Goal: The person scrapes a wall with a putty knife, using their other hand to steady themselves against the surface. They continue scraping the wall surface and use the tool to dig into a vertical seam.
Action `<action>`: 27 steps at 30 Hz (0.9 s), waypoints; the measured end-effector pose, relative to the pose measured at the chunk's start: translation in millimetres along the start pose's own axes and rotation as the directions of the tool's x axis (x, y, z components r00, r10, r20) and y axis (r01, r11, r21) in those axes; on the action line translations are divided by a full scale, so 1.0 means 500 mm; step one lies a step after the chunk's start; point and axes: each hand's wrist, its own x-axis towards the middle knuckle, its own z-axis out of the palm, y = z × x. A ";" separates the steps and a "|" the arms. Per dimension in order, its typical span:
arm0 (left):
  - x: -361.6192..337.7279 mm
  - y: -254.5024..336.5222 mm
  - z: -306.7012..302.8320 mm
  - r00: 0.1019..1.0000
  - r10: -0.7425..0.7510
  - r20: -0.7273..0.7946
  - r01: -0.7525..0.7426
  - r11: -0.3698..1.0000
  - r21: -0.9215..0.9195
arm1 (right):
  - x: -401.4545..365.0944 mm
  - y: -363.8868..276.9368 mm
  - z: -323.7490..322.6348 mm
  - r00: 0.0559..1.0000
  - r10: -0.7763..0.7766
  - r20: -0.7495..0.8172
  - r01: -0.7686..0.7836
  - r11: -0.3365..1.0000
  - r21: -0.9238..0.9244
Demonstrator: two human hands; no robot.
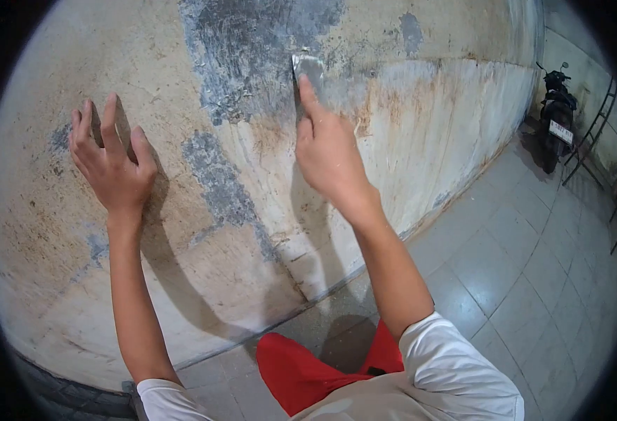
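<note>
In the head view my right hand [333, 151] grips a scraper [310, 69], its index finger stretched along the flat metal blade. The blade's edge lies against the wall [421, 98], at the border between bare grey patches and old paint. Its handle is hidden inside my fist. To the left, my left hand [115, 165] rests with spread fingers on or very near the beige wall surface, holding nothing. Between the two hands runs a rough grey patch [217, 175] where the paint is gone. Brown stains streak the paler lower wall.
Grey floor tiles [491, 259] run along the foot of the wall. A parked motorcycle [558, 116] stands at the far right, beside a dark metal ladder-like frame [596, 130]. My red-clad legs [308, 372] are below. Something dark and ridged [77, 396] lies at the lower left.
</note>
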 end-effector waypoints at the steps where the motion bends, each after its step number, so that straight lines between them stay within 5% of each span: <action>1: 0.002 -0.001 0.001 1.000 0.004 -0.008 -0.004 1.000 -0.003 | -0.012 0.003 0.004 1.000 0.005 -0.002 -0.005 1.000 0.000; 3: 0.002 -0.002 0.002 1.000 0.007 -0.012 -0.007 1.000 -0.004 | -0.027 0.009 0.009 0.995 -0.009 0.097 0.017 0.997 -0.079; 9: -0.001 -0.003 0.005 1.000 -0.002 -0.010 0.002 1.000 0.011 | 0.024 -0.012 -0.006 1.000 0.015 -0.019 -0.016 0.999 -0.043; 13: 0.004 0.002 -0.001 1.000 0.002 -0.010 -0.001 1.000 0.019 | -0.009 0.001 -0.002 0.997 0.026 0.078 -0.022 0.998 -0.054; 19: 0.005 0.003 -0.001 1.000 0.005 -0.024 -0.005 1.000 0.002 | 0.063 0.013 -0.032 0.995 0.035 -0.093 -0.037 0.999 -0.021; 27: 0.006 0.001 0.001 1.000 0.003 -0.014 -0.002 1.000 0.008 | 0.058 0.012 -0.061 0.999 0.038 0.036 -0.036 0.998 -0.051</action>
